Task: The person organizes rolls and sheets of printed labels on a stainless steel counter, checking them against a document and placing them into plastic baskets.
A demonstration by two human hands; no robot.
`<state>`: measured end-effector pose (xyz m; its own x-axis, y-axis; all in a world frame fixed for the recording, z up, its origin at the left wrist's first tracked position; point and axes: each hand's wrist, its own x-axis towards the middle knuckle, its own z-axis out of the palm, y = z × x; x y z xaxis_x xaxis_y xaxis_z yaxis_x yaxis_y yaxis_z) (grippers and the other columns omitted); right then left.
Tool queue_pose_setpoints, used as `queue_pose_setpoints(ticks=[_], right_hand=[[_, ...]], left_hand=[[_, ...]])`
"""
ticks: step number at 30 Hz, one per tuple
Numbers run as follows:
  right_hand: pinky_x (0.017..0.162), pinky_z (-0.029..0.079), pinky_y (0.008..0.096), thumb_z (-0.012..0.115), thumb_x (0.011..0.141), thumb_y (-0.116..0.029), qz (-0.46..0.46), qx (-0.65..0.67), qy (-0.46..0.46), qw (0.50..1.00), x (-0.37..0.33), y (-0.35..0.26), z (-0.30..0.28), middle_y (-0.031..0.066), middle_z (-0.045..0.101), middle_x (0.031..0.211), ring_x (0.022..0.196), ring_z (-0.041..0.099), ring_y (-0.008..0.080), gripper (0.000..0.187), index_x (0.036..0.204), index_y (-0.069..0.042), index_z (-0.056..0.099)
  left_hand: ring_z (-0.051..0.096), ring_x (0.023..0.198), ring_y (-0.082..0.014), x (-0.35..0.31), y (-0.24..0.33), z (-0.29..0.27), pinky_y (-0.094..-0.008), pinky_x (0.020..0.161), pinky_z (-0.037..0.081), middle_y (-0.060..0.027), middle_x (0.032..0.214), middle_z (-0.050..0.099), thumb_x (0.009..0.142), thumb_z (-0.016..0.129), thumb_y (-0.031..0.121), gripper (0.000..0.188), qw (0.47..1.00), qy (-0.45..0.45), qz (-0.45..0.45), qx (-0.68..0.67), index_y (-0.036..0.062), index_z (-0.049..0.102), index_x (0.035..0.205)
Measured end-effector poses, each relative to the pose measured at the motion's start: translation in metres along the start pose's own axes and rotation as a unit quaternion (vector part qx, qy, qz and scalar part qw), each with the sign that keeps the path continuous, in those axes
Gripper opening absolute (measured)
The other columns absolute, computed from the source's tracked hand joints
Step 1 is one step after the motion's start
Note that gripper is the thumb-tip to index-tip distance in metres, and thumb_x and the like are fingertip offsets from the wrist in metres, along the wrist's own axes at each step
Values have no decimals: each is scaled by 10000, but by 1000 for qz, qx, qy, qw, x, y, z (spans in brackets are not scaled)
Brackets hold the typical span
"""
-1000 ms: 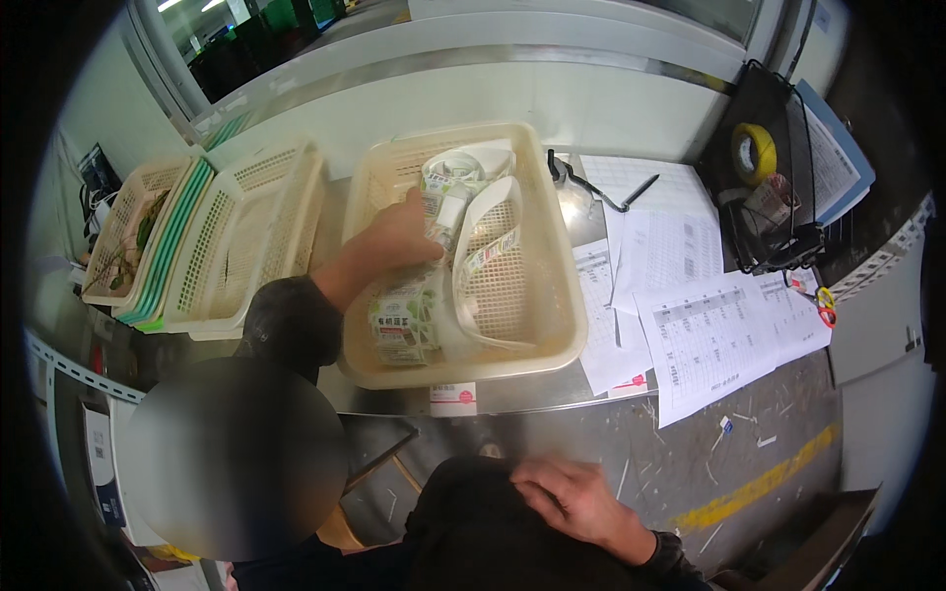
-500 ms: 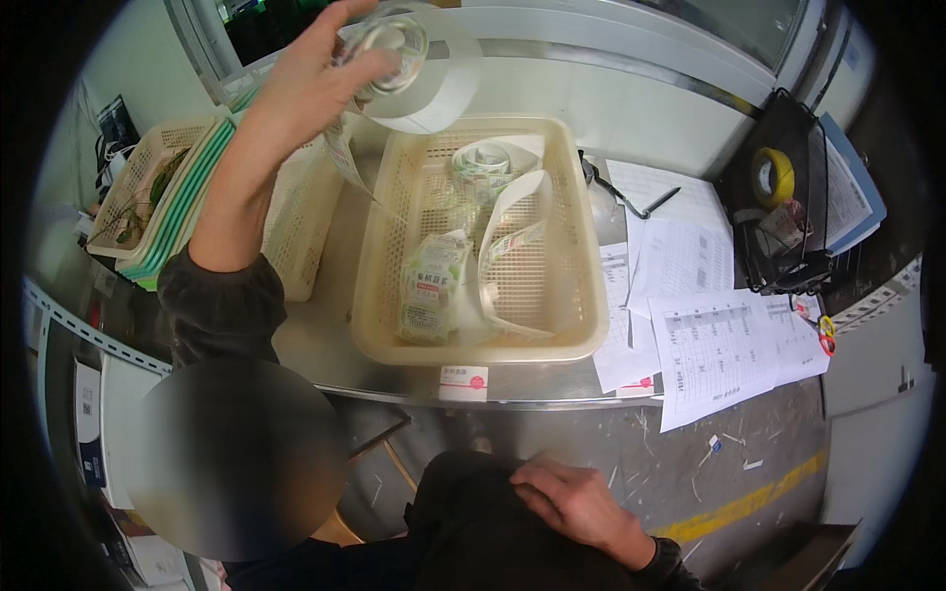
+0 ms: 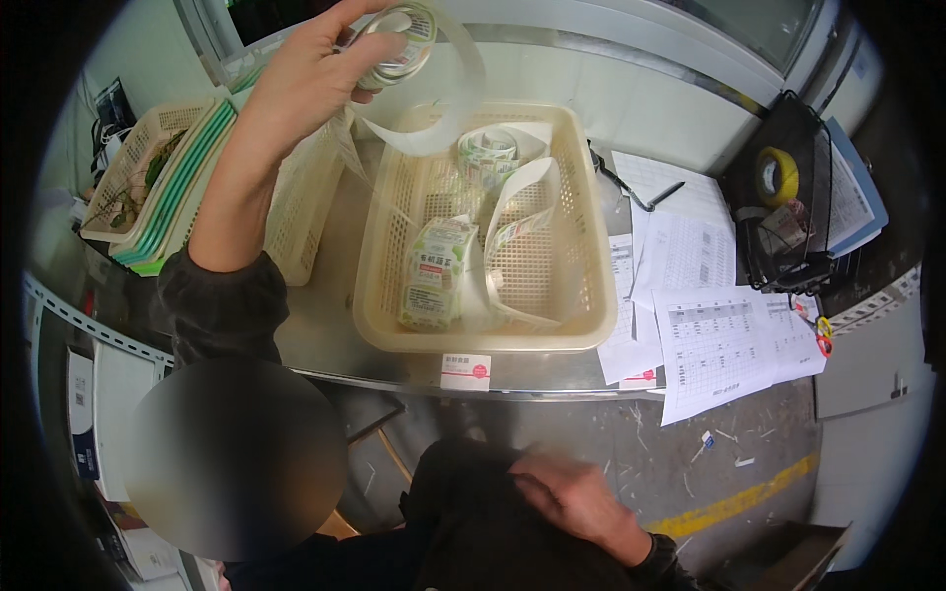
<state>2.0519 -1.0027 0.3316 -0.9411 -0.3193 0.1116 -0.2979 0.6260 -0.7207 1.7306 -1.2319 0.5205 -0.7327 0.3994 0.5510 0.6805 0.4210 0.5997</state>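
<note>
My left hand (image 3: 325, 69) is raised at the upper left, its thumb and fingers closed round a roll of printed labels (image 3: 407, 57). A pale loop of label strip (image 3: 463, 98) hangs from the roll, and another length runs down toward the cream plastic basket (image 3: 483, 341). Inside the basket lie a second label roll (image 3: 488, 148), a curling strip (image 3: 519, 182) and a flat green-and-white printed piece (image 3: 434, 271). My right hand (image 3: 581, 497) rests low over my dark-clothed lap, away from the basket; its fingers are smeared by motion.
Printed sheets (image 3: 724, 335) and a black pen (image 3: 666, 196) lie right of the basket. A black wire rack (image 3: 788, 236) holds yellow tape (image 3: 777, 177) and a blue folder (image 3: 867, 231). Other baskets (image 3: 301, 222) stand left. Red-handled scissors (image 3: 824, 337) sit at the right edge.
The label roll in my left hand has turned, showing more of its printed side, and its hanging loop has swung lower. The right hand stays over my lap. The view has shifted slightly.
</note>
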Motion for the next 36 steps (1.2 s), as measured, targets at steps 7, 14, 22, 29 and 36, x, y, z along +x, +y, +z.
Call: queue_pose_setpoints(ticks=[7,14,22,29,36], right_hand=[[828,497,381,702,775,-121,-99,-249,175,948,88,-7,-56,103,616,1059,975,591,287,316,1066,-40,605],[744,512,340,662,816,-211,-146,-313,14,938,121,12,-70,65,590,904,888,595,232,294,1042,-36,596],[693,527,331,672,782,-174,-211,-324,18,922,135,9,-87,53,578,887,840,602,228,280,1029,-64,600],[639,512,342,706,709,-91,-252,-316,56,913,147,2,-91,64,576,832,758,605,241,318,1019,-64,641],[631,462,292,749,758,-49,-252,-164,189,935,150,-33,-157,99,617,806,701,562,182,269,1012,10,684]], left_hand=[[628,840,-104,-10,-11,1,-242,674,545,-26,999,648,932,583,276,408,996,6,-46,-76,104,559,1302],[649,850,-129,-47,-13,-25,-258,705,561,-45,1030,647,936,568,260,431,986,39,-80,-140,63,529,1316],[670,810,-156,-83,-6,-67,-254,694,563,-88,1032,660,938,555,247,479,975,50,-141,-167,6,481,1345],[668,823,-153,-103,-5,-90,-247,712,560,-90,1038,654,929,567,287,506,976,66,-145,-148,11,476,1343],[667,930,-174,-127,3,-129,-274,785,555,-125,1115,643,935,548,371,502,971,158,-131,-118,22,508,1294]])
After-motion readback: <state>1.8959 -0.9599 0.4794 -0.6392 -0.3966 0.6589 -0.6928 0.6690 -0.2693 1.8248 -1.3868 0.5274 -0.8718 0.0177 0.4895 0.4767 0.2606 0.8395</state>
